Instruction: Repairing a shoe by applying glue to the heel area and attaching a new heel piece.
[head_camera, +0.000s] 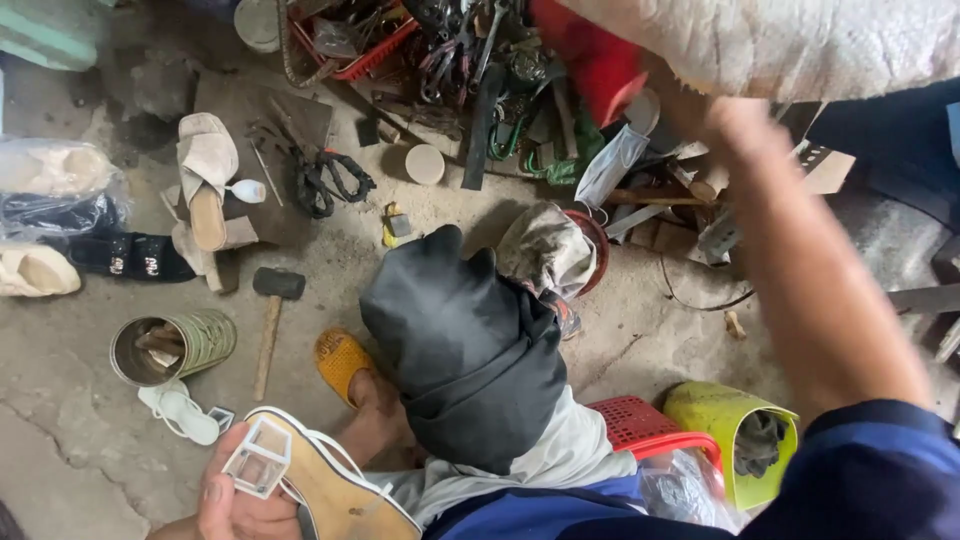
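Tan sole, white-edged: sandal (335, 480) at bottom centre, sole up, clear block heel (260, 458) toward the left. Held in left hand (235, 500), fingers curled round the heel end, thumb lying over the clear block. Resting close against a knee draped in black cloth (465, 345) (a bag or garment, hard to tell which).

Right hand (735, 120) up at top right, blurred, forearm stretched toward a white sack (790, 40); how far open, and whether gripping the sack, cannot be told.

Just left of the sandal, on concrete floor (60, 400): small white sandal (180, 410), then tin can (170, 345) lying tilted with scraps inside. Hammer (272, 320) beside the can, head away from the wearer. Foot in orange slipper (342, 362) between hammer and black cloth.

Farther left: black shoe (130, 258), cream shoe (35, 270), bagged shoes (55, 185). Beige heeled shoe (205, 175) upended on a stand.

Top centre: red basket (355, 45) of metal tools, black shears (325, 180) below it, small round lid (424, 164) near them.

Lower right: red crate (640, 425) and yellow-green bin (720, 420) side by side.
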